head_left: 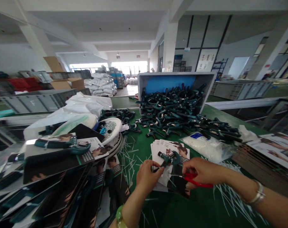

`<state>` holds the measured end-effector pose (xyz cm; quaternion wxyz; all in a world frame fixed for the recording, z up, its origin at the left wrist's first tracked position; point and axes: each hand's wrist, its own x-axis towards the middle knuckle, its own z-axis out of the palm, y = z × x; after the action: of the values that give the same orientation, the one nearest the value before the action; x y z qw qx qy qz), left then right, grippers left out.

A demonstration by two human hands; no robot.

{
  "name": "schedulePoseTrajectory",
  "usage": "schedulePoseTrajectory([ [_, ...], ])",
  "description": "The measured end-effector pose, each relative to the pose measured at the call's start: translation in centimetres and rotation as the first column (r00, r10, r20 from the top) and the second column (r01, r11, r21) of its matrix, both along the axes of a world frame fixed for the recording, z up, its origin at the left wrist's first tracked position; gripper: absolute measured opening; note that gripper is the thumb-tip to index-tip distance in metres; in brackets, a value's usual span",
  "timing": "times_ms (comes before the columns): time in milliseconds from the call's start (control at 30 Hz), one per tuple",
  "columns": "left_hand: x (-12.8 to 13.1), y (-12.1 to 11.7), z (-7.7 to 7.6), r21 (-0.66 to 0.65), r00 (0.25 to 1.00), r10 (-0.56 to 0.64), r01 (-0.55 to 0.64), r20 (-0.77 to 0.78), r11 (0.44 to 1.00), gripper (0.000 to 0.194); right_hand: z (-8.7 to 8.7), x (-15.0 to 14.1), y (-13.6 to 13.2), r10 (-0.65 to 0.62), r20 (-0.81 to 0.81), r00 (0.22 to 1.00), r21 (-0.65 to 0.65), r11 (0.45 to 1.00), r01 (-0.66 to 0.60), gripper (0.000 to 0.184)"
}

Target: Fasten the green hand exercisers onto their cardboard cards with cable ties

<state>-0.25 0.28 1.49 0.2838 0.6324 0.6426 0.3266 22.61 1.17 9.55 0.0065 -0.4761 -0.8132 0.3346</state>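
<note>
My left hand [147,177] is closed on a handle of a dark green hand grip exerciser [169,158] with a metal spring, which lies on a stack of printed cards [184,148]. In my right hand [197,171] is a pair of red-handled scissors [198,182], their tip pointing left over the top card, near a thin white zip tie [172,182]. My right fingers wrap round the red handles. What exactly my left fingertips pinch is partly hidden.
A tipped grey crate [177,74] spills many hand grips across the green table [155,205]. Loose zip ties [129,158] lie on both sides. At left are a bowl of small metal parts [112,126] and a pile of carded grips [56,158]; at right, a plastic bag [208,147] and card stacks [274,148].
</note>
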Motion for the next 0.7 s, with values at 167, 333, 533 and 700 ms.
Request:
schedulePoseTrajectory([
  [167, 0.0, 0.0, -0.2, -0.056, 1.000, -0.007, 0.007, 0.002, 0.998, 0.028, 0.4, -2.0, 2.2, 0.072, 0.053, 0.996, -0.015, 0.997, -0.072, 0.033],
  [333, -0.4, 1.0, -1.8, -0.045, 0.995, -0.028, 0.032, 0.099, 0.998, 0.029, -0.1, -2.8, 4.1, 0.078, 0.034, 0.996, -0.239, 0.969, -0.067, 0.043],
  [533, -0.5, 1.4, -2.2, -0.096, 0.988, -0.048, 0.063, 0.149, 0.993, 0.029, -1.7, -2.7, 6.0, 0.111, -0.046, 0.993, -0.372, 0.920, -0.120, 0.049],
  [700, -0.7, 0.3, -2.3, 0.055, 0.984, -0.081, 0.074, 0.159, 0.996, 0.027, -2.1, -0.6, 4.5, 0.055, -0.115, 0.992, -0.484, 0.869, -0.105, 0.045],
])
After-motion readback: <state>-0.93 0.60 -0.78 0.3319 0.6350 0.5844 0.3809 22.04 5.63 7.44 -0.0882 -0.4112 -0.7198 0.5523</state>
